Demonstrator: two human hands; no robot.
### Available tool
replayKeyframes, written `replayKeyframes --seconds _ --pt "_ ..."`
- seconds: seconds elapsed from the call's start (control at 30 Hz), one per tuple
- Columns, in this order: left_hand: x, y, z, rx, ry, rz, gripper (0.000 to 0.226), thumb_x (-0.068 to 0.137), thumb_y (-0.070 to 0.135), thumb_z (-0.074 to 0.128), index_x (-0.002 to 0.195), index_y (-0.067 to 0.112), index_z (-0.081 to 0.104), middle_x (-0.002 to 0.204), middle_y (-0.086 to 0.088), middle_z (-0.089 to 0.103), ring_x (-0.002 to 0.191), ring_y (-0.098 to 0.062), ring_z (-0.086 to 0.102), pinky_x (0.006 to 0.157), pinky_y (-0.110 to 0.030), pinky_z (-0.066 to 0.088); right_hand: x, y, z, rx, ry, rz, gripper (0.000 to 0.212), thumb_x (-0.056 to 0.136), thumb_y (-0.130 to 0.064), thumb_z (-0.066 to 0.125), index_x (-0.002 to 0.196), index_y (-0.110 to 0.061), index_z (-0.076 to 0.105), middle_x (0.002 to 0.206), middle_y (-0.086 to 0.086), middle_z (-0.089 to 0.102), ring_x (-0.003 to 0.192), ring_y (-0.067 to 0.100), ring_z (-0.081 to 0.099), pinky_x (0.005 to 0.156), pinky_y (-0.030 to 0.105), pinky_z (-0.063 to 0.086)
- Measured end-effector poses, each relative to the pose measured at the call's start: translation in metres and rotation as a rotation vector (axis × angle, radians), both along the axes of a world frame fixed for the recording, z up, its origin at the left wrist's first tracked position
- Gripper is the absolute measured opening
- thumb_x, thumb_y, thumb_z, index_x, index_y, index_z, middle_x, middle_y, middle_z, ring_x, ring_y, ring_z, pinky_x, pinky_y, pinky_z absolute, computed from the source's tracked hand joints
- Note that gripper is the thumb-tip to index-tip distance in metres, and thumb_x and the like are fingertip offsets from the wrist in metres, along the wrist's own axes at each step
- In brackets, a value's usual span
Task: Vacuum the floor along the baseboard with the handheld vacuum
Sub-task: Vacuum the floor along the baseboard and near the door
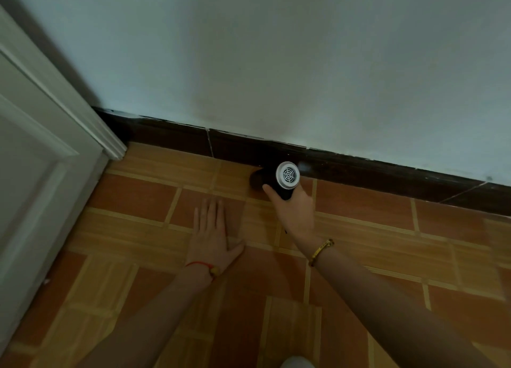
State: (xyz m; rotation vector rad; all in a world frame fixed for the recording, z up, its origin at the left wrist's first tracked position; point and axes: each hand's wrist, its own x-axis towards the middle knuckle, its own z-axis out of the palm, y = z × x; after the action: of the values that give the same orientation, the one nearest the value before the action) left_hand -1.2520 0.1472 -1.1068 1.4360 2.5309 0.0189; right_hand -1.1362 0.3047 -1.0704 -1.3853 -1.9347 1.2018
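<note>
Nearest the camera, the left hand [211, 229] was laid flat on the tiled floor [138, 199], fingers straight and nothing held. It was judged to be planted there as a prop for a body leaning low.

A little farther on, the right hand [294, 213] was wrapped round the dark handle of the handheld vacuum [287, 175], the grip closed firmly on it (the fingers on the far side were hidden). The vacuum was held low, just in front of the dark baseboard [373, 171], with its black nozzle end down where tile meets board. Whether the nozzle actually touched the floor could not be told.

Its long axis was set roughly along the baseboard. The white vented rear cap was turned toward the camera and rightward, and the nozzle was pointed left, toward the door [33, 146]. That alignment was judged to suit drawing the mouth along the seam.

Beyond, only the pale wall [276, 63] was seen.
</note>
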Motion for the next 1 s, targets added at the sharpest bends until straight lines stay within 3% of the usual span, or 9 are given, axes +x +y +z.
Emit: replayKeyframes --seconds 0.17,0.23,0.33,0.43,0.6,0.67,0.73,0.83,1.0 --pt "-0.008 -0.011 0.002 -0.004 0.011 0.031 0.108 0.085 0.073 0.038 0.153 0.003 -0.008 0.163 -0.017 -0.004 0.150 -0.032 -0.013 0.121 -0.045 -0.013 -0.014 -0.009 -0.003 -0.054 -0.009 0.099 0.065 0.086 -0.050 0.072 0.139 -0.019 0.054 0.125 0.000 0.068 0.113 0.017 0.065 0.082 0.019 0.051" --pt "-0.011 -0.015 0.004 -0.006 0.006 0.044 0.108 0.085 0.073 0.040 0.153 0.003 -0.008 0.163 -0.017 -0.004 0.150 -0.032 -0.014 0.121 -0.046 -0.011 -0.021 -0.015 -0.006 -0.099 -0.012 0.171 0.061 0.086 -0.051 0.072 0.134 -0.017 0.057 0.117 0.005 0.071 0.103 0.019 0.067 0.078 0.023 0.054" --pt "-0.016 -0.021 0.006 -0.047 0.025 0.057 0.109 0.085 0.073 0.037 0.150 0.006 -0.017 0.162 -0.018 -0.010 0.149 -0.033 -0.018 0.121 -0.048 -0.009 -0.031 -0.028 -0.008 -0.098 -0.026 0.253 0.056 0.085 -0.048 0.073 0.128 -0.014 0.060 0.110 0.004 0.072 0.091 0.012 0.066 0.063 0.006 0.043" --pt "-0.020 -0.029 0.009 -0.049 0.043 0.095 0.108 0.084 0.073 0.036 0.148 0.007 -0.020 0.162 -0.017 -0.012 0.148 -0.032 -0.019 0.122 -0.047 -0.008 -0.039 -0.039 -0.007 -0.134 -0.017 0.323 0.055 0.085 -0.046 0.074 0.126 -0.012 0.059 0.100 0.008 0.072 0.069 0.000 0.055 0.055 0.001 0.040" --pt "-0.024 -0.042 0.015 -0.053 0.056 0.131 0.108 0.085 0.074 0.034 0.153 0.006 -0.013 0.163 -0.016 -0.012 0.149 -0.031 -0.018 0.121 -0.046 -0.012 -0.046 -0.044 -0.003 -0.170 -0.022 0.353 0.053 0.087 -0.043 0.074 0.123 -0.008 0.059 0.078 -0.008 0.062 0.048 0.002 0.058 0.046 0.009 0.043" --pt "-0.026 -0.048 0.018 -0.052 0.050 0.148 0.108 0.085 0.073 0.035 0.153 0.006 -0.014 0.162 -0.015 -0.014 0.148 -0.031 -0.020 0.121 -0.046 -0.013 -0.048 -0.044 0.000 -0.146 -0.014 0.332 0.054 0.086 -0.044 0.074 0.125 -0.009 0.059 0.085 -0.003 0.068 0.060 0.002 0.065 0.052 0.013 0.048" --pt "-0.029 -0.054 0.019 -0.051 0.040 0.169 0.108 0.085 0.074 0.035 0.153 0.006 -0.015 0.162 -0.014 -0.015 0.148 -0.030 -0.021 0.121 -0.046 -0.014 -0.050 -0.045 0.002 -0.121 -0.011 0.307 0.059 0.086 -0.047 0.073 0.131 -0.013 0.057 0.104 0.005 0.072 0.085 0.019 0.071 0.070 0.029 0.059" --pt "-0.030 -0.064 0.022 -0.040 0.022 0.199 0.108 0.085 0.074 0.034 0.153 0.007 -0.015 0.162 -0.013 -0.016 0.148 -0.029 -0.022 0.121 -0.045 -0.013 -0.054 -0.049 0.005 -0.124 0.012 0.269 0.064 0.086 -0.048 0.072 0.138 -0.016 0.053 0.119 0.005 0.070 0.094 0.032 0.071 0.080 0.045 0.061" --pt "-0.031 -0.081 0.024 -0.037 0.031 0.247 0.105 0.088 0.073 0.033 0.152 0.008 -0.018 0.161 -0.013 -0.022 0.147 -0.029 -0.025 0.121 -0.045 -0.012 -0.065 -0.063 0.006 -0.142 0.004 0.292 0.061 0.086 -0.046 0.073 0.136 -0.015 0.054 0.117 0.005 0.070 0.093 0.029 0.071 0.081 0.041 0.060"
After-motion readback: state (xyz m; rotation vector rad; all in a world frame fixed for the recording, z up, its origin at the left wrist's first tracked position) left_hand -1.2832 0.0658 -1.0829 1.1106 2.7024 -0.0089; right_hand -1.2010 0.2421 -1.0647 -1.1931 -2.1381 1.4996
